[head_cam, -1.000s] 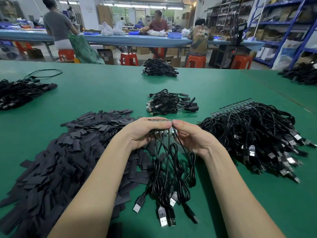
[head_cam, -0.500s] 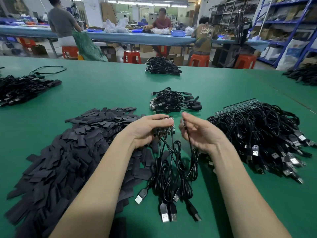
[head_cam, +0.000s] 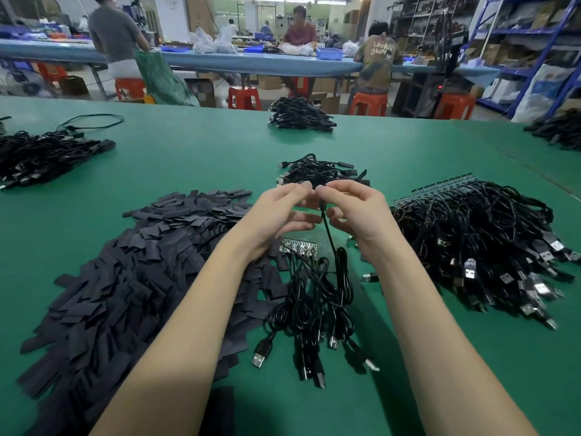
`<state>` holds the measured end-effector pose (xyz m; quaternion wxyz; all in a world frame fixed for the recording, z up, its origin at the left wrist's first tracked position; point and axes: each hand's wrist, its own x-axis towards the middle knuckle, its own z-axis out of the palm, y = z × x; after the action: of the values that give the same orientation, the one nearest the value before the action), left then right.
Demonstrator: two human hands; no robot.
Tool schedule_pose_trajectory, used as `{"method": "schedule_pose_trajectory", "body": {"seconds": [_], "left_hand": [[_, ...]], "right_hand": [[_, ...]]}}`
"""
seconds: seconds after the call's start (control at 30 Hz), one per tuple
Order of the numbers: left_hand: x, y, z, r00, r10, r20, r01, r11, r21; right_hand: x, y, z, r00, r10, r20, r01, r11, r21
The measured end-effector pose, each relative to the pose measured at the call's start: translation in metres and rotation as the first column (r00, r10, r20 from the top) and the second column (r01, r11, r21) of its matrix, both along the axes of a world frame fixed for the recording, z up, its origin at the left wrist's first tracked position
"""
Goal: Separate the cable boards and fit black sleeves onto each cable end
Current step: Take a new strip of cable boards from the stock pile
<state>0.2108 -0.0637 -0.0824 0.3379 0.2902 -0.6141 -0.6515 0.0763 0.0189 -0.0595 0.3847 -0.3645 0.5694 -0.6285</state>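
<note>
I now have 1 cable [head_cam: 327, 229] split off, its end pinched by my right hand [head_cam: 355, 209] while my left hand [head_cam: 279, 212] pinches there too, the board strip [head_cam: 298, 247] dropped onto the counter [head_cam: 188, 158] beside the sleeve pile [head_cam: 125, 278]; sleeving comes next.

A second ago both hands held the short strip of small green circuit boards [head_cam: 298, 246] between them. The strip now lies on the green table [head_cam: 188, 165] with its remaining black cables, let go by the left hand [head_cam: 279, 212]. The right hand [head_cam: 355, 212] has lifted one separated thin black cable [head_cam: 328, 234], and both hands have risen, fingertips meeting at its upper end.
</note>
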Motion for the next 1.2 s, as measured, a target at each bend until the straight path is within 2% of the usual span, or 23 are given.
{"method": "schedule_pose_trajectory", "body": {"seconds": [0.03, 0.13, 0.23, 0.33, 0.4, 0.47, 0.53, 0.57, 0.7, 0.83, 0.9, 0.97, 1.03, 1.07, 1.1, 1.13, 1.17, 1.2], "left_hand": [[0.002, 0.001, 0.002, 0.997, -0.067, -0.047, 0.07, 0.995, 0.072], [0.004, 0.005, 0.002, 0.981, -0.157, -0.11, 0.167, 0.982, 0.093], [0.0, 0.007, 0.002, 0.985, -0.135, -0.105, 0.142, 0.988, 0.056], [-0.002, 0.008, 0.001, 0.988, -0.121, -0.099, 0.128, 0.99, 0.065], [-0.002, 0.007, 0.001, 0.986, -0.12, -0.119, 0.131, 0.987, 0.097], [-0.001, 0.006, 0.002, 0.984, -0.106, -0.145, 0.124, 0.985, 0.119], [-0.001, 0.005, 0.002, 0.982, -0.093, -0.163, 0.116, 0.984, 0.136], [-0.001, 0.004, 0.001, 0.982, -0.088, -0.164, 0.112, 0.984, 0.141], [0.0, 0.004, -0.002, 0.982, -0.032, -0.187, 0.069, 0.979, 0.194], [0.0, 0.002, 0.001, 0.958, 0.041, -0.284, 0.043, 0.958, 0.283], [0.001, 0.0, 0.006, 0.939, 0.075, -0.335, 0.04, 0.945, 0.324], [0.005, -0.002, 0.012, 0.928, 0.112, -0.356, 0.017, 0.94, 0.339], [0.011, -0.006, 0.017, 0.924, 0.139, -0.355, -0.008, 0.938, 0.347], [0.014, -0.008, 0.018, 0.929, 0.143, -0.34, -0.018, 0.938, 0.345], [0.017, -0.009, 0.018, 0.941, 0.14, -0.309, -0.031, 0.942, 0.335], [0.02, -0.011, 0.018, 0.955, 0.137, -0.263, -0.049, 0.947, 0.317], [0.021, -0.011, 0.016, 0.967, 0.142, -0.212, -0.074, 0.952, 0.297], [0.023, -0.012, 0.014, 0.974, 0.154, -0.168, -0.102, 0.955, 0.279]], "right_hand": [[0.002, 0.0, 0.0, 0.998, -0.014, 0.067, 0.015, 1.0, -0.004], [-0.002, 0.0, 0.0, 0.98, 0.001, 0.2, 0.004, 1.0, -0.027], [-0.01, 0.0, -0.001, 0.987, 0.084, 0.139, -0.082, 0.996, -0.024], [-0.024, 0.004, -0.002, 0.986, 0.16, -0.046, -0.152, 0.977, 0.152], [-0.036, 0.012, -0.003, 0.934, 0.3, -0.191, -0.221, 0.911, 0.349], [-0.044, 0.021, -0.003, 0.837, 0.504, -0.212, -0.349, 0.791, 0.502], [-0.047, 0.027, -0.002, 0.74, 0.639, -0.211, -0.436, 0.694, 0.573], [-0.046, 0.028, -0.001, 0.711, 0.666, -0.224, -0.447, 0.675, 0.587], [-0.043, 0.027, 0.005, 0.707, 0.637, -0.308, -0.378, 0.708, 0.596], [-0.039, 0.022, 0.0, 0.754, 0.534, -0.382, -0.319, 0.806, 0.498], [-0.032, 0.016, -0.004, 0.818, 0.497, -0.288, -0.363, 0.836, 0.413], [-0.022, 0.01, -0.008, 0.868, 0.486, -0.098, -0.428, 0.835, 0.346], [-0.013, 0.004, -0.012, 0.871, 0.483, 0.096, -0.486, 0.813, 0.321], [-0.008, 0.001, -0.015, 0.867, 0.48, 0.131, -0.496, 0.805, 0.325], [-0.004, -0.002, -0.019, 0.875, 0.47, 0.111, -0.478, 0.811, 0.338], [0.0, -0.004, -0.025, 0.892, 0.451, 0.019, -0.429, 0.833, 0.348], [0.004, -0.007, -0.03, 0.893, 0.421, -0.159, -0.349, 0.87, 0.349], [0.008, -0.01, -0.035, 0.844, 0.364, -0.393, -0.245, 0.915, 0.32]]}}
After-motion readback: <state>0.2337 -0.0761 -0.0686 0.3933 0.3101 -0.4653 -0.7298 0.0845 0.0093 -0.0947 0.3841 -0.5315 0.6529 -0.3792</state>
